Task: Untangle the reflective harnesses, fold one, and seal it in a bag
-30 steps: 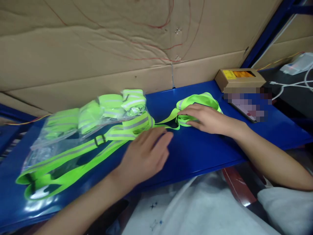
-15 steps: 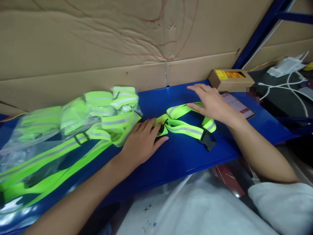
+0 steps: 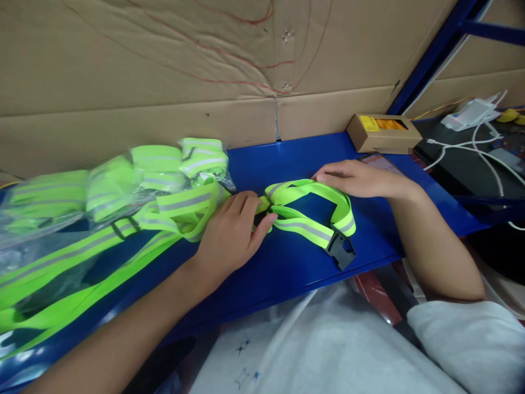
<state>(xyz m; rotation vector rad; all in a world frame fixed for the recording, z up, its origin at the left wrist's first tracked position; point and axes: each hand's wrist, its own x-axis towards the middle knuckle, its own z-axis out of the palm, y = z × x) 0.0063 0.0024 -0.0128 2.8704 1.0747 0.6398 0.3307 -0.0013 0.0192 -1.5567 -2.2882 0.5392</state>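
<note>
On the blue shelf (image 3: pixel 303 262), I see the neon reflective strap (image 3: pixel 303 219) half-folded, its long tail unfolded at left. My left hand (image 3: pixel 229 235) presses its middle, fingers together; my right hand (image 3: pixel 356 179) pinches the far loop, black buckle (image 3: pixel 341 253) loose.

Woven neon cloth strap (image 3: pixel 305 227) with matt grey reflective stripe; black plastic buckle (image 3: pixel 341 253); glossy blue painted shelf (image 3: pixel 295 262); creased matt cardboard wall (image 3: pixel 164 65); clear crinkled plastic bag (image 3: pixel 61 202).

Two hands, left (image 3: pixel 232 232) and right (image 3: pixel 361 179), one black buckle (image 3: pixel 341 253), one cardboard box (image 3: pixel 383 134) and one clear bag of folded straps (image 3: pixel 123 183) are counted.
</note>
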